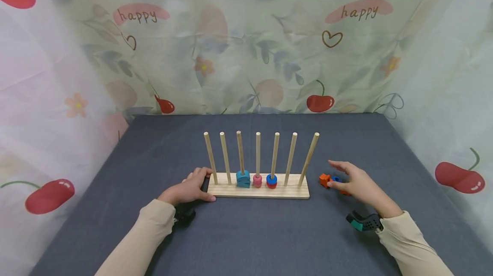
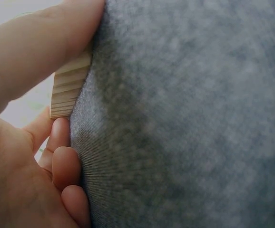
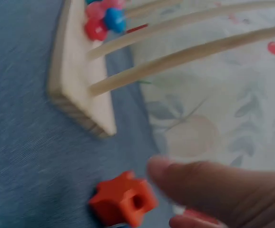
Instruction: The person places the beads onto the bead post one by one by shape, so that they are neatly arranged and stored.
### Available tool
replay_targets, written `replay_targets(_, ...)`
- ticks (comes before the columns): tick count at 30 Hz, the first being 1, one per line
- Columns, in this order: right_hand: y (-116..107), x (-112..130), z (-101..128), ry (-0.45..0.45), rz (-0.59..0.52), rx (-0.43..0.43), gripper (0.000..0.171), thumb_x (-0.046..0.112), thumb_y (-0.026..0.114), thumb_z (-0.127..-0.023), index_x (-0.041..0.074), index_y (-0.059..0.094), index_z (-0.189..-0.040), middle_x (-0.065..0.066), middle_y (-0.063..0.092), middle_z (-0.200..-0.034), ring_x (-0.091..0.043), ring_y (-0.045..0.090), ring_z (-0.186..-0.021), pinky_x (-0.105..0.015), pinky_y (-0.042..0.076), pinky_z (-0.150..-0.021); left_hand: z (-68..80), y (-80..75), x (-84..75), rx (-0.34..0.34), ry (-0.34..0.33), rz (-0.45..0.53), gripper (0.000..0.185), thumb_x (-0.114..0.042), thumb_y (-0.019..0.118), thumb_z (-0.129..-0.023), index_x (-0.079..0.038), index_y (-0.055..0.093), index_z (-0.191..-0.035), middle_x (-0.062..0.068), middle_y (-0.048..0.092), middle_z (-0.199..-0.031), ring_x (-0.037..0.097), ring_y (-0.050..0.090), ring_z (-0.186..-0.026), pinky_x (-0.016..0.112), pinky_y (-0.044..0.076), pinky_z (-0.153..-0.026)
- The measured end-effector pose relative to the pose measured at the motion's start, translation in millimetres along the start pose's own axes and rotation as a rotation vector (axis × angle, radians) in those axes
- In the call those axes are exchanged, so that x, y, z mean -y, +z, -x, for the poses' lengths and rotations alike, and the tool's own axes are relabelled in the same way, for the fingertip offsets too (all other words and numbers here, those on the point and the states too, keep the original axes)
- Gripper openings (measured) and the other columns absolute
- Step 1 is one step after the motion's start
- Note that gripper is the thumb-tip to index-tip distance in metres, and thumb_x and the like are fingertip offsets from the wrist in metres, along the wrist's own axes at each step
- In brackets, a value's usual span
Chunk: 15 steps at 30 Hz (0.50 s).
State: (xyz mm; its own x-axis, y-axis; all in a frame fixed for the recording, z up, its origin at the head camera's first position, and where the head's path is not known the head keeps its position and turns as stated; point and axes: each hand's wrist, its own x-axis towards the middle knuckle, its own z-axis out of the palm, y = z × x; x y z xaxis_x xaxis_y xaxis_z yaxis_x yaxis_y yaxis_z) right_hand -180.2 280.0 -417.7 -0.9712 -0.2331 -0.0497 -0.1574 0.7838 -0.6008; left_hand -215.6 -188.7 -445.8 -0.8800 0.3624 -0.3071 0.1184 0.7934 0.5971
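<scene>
A wooden peg board (image 1: 231,190) with a row of several upright pegs stands mid-table. My left hand (image 1: 188,187) grips its left end, thumb at the front and fingers behind; the left wrist view shows the board's end (image 2: 70,90) between them. Teal beads (image 1: 242,179), a pink bead (image 1: 257,181) and blue-and-red beads (image 1: 271,181) sit at the bottoms of three middle pegs. To the right of the board, my right hand (image 1: 362,186) hovers with thumb and fingers apart over an orange star-shaped bead (image 3: 116,202) with a hole. Beside it lies a blue bead (image 1: 336,179), partly hidden.
A dark grey cloth (image 1: 254,233) covers the table. Behind it hangs a patterned curtain (image 1: 239,53) with cherries and "happy" prints. Dark wrist devices (image 1: 366,221) are strapped under both wrists.
</scene>
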Motion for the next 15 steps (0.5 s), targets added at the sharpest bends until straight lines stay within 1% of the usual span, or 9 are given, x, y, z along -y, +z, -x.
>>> replay_targets(3,7.6,-10.8,-4.0,0.025,0.04,0.014,0.068,0.023,0.073,-0.087,-0.001,0.042,-0.143,-0.028,0.046,-0.14,-0.047,0.045,-0.126,-0.059,0.039,-0.097,0.3,-0.2,-0.2,-0.002,-0.002,0.002,0.075,-0.035,0.081,-0.078,-0.009,0.041,-0.135,0.015,0.04,-0.132,0.029,0.039,-0.113,0.052,0.031,-0.095)
replay_targets(7,15.1,-18.1,-7.1,0.045,0.093,-0.016,0.06,0.016,0.073,-0.086,-0.002,0.049,-0.138,-0.029,0.052,-0.134,-0.046,0.051,-0.12,-0.058,0.041,-0.094,0.2,0.0,0.0,-0.004,-0.002,0.001,0.075,-0.035,0.081,-0.077,-0.008,0.041,-0.135,0.015,0.04,-0.132,0.029,0.04,-0.114,0.053,0.031,-0.096)
replay_targets(11,20.1,-17.4,-8.1,0.061,0.139,-0.064,0.05,0.011,0.072,-0.085,-0.002,0.057,-0.131,-0.028,0.057,-0.129,-0.046,0.053,-0.116,-0.058,0.042,-0.093,-0.5,0.2,0.3,-0.006,0.001,-0.003,0.076,-0.036,0.081,-0.077,-0.008,0.041,-0.135,0.015,0.041,-0.132,0.03,0.04,-0.115,0.053,0.031,-0.097)
replay_targets(15,21.4,-13.2,-8.0,0.088,0.177,-0.095,0.039,0.009,0.073,-0.084,-0.001,0.065,-0.121,-0.028,0.061,-0.122,-0.045,0.057,-0.11,-0.057,0.045,-0.088,-1.5,0.3,0.6,-0.006,0.003,-0.006,0.076,-0.036,0.081,-0.077,-0.009,0.041,-0.135,0.015,0.041,-0.132,0.03,0.04,-0.116,0.054,0.03,-0.097)
